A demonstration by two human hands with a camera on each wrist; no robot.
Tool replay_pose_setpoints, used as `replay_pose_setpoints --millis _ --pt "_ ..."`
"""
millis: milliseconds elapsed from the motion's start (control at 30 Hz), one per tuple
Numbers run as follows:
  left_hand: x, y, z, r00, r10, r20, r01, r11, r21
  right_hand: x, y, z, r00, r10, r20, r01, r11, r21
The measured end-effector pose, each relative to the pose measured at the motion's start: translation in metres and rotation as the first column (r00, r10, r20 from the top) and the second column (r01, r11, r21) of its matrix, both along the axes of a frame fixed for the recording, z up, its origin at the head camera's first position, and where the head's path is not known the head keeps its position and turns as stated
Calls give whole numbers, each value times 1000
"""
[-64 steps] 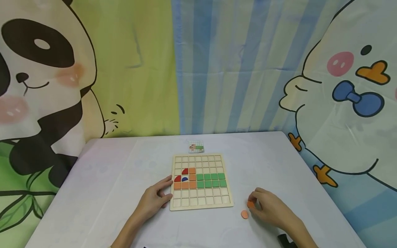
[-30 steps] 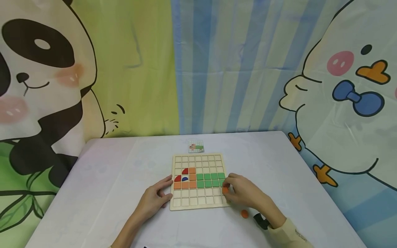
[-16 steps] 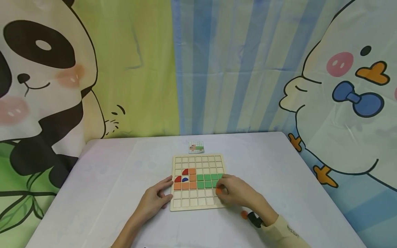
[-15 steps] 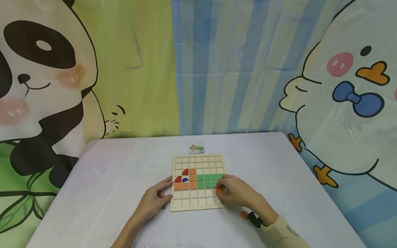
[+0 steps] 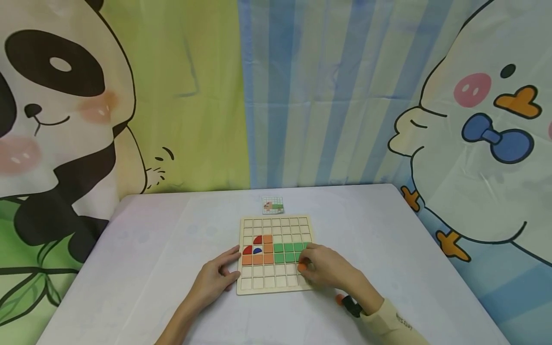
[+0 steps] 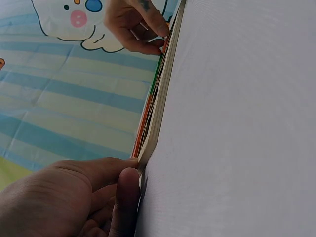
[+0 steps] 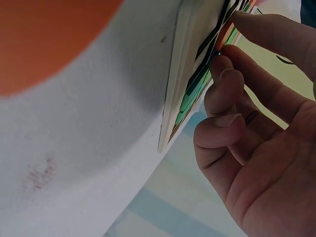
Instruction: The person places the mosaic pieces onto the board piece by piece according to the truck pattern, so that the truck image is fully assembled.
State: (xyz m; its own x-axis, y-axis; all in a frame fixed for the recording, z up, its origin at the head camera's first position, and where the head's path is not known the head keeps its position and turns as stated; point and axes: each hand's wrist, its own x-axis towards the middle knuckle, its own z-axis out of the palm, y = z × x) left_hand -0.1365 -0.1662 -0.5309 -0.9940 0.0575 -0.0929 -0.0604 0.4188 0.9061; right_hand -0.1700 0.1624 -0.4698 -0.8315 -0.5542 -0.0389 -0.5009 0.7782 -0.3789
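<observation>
A square wooden grid board [image 5: 276, 283] lies on the table. In its cells sit orange squares [image 5: 268, 247], green squares [image 5: 289, 252], two red quarter circles [image 5: 258, 240] and a blue half circle [image 5: 257, 250]. My left hand [image 5: 214, 277] touches the board's left edge with its index finger and thumb spread apart. Over the board's right side, my right hand [image 5: 329, 266] pinches an orange disc [image 5: 302, 267] between thumb and index finger, just below the green rows. The right wrist view shows that orange disc [image 7: 226, 32] tilted close to the board.
Another orange disc [image 5: 339, 299] lies on the white tabletop [image 5: 172, 239], partly covered by a black object [image 5: 352, 306] at my right wrist. Behind the board lies a small card [image 5: 272, 205] printed with a coloured grid picture. Printed curtains [image 5: 319, 96] hang behind the table.
My right hand has picked up an orange disc from the table right of the board and carried it left over the board's right side. My left hand has stayed at the edge.
</observation>
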Motion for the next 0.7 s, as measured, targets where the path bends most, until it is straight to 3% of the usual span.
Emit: replay_pose_setpoints --millis 333,700 --pt "0 0 -1 1000 3 2 -3 1000 -1 6 19 6 999 -27 -24 27 1000 -11" --pt "0 0 0 1000 4 8 -4 1000 -4 29 55 2 984 -162 71 163 987 -10"
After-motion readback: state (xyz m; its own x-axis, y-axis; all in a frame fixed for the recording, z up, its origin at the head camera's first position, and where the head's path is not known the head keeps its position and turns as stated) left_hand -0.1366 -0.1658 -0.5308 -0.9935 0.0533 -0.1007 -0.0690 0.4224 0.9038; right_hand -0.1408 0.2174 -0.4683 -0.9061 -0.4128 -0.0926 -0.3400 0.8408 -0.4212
